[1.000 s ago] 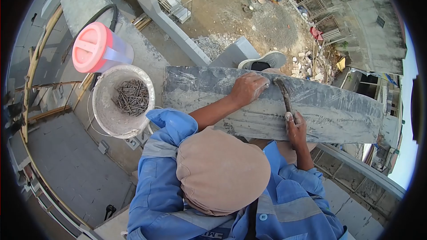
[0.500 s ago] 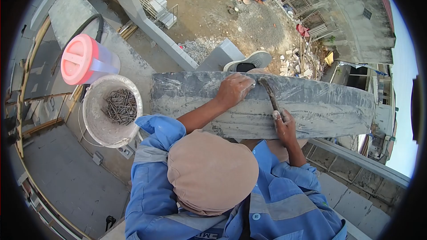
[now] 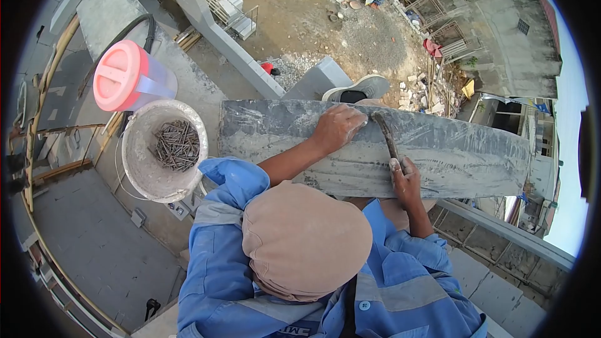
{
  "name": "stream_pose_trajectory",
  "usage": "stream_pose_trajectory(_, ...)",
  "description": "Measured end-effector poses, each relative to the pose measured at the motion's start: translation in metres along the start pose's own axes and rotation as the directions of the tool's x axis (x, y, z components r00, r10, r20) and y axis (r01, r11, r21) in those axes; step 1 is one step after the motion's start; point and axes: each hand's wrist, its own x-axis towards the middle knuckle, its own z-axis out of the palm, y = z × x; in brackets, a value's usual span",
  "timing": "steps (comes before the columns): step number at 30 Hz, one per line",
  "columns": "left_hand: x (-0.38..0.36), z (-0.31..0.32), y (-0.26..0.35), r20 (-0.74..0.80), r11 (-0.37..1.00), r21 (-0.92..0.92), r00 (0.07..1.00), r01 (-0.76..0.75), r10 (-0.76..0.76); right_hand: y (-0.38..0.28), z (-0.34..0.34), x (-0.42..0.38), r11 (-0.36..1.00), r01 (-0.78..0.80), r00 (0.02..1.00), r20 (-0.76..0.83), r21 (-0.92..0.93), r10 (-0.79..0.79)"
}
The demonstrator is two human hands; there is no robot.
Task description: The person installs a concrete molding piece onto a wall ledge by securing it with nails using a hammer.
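My left hand rests at the far edge of a long grey board, its fingers pinched together; what they hold, if anything, is too small to make out. Held by its handle in my right hand is a dark, worn hammer. The hammer's top end lies over the board's far edge, a little to the right of my left fingertips. Several nails lie in a mortar-smeared bucket to the left of the board.
A pink-lidded jug stands behind the bucket on a concrete ledge. A shoe shows past the board's far edge. Beyond is a drop to the ground with rubble and a gravel pile. A grey beam runs at upper left.
The whole view has shifted slightly, with the scene moving right. Both hands and the hammer keep nearly the same places on the board. More of a red shape shows on the ground below.
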Motion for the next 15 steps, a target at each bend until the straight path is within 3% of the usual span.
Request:
stream_pose_trajectory(10, 0.001, 0.000, -0.001, 0.008, 1.000, 0.001, 1.000, 0.011, -0.011, -0.007, -0.009, -0.008, 0.998, -0.005, 1.000, -0.018, -0.056, 0.004)
stream_pose_trajectory(11, 0.000, 0.000, -0.001, 0.016, 1.000, -0.001, 1.000, 0.025, -0.025, -0.009, -0.010, -0.011, 0.990, 0.085, 0.993, -0.074, -0.115, -0.093)
stream_pose_trajectory(15, -0.001, 0.000, 0.000, 0.049, 0.999, 0.005, 0.997, 0.054, -0.054, -0.031, -0.030, -0.019, 0.978, 0.140, 0.989, -0.027, -0.155, -0.146)
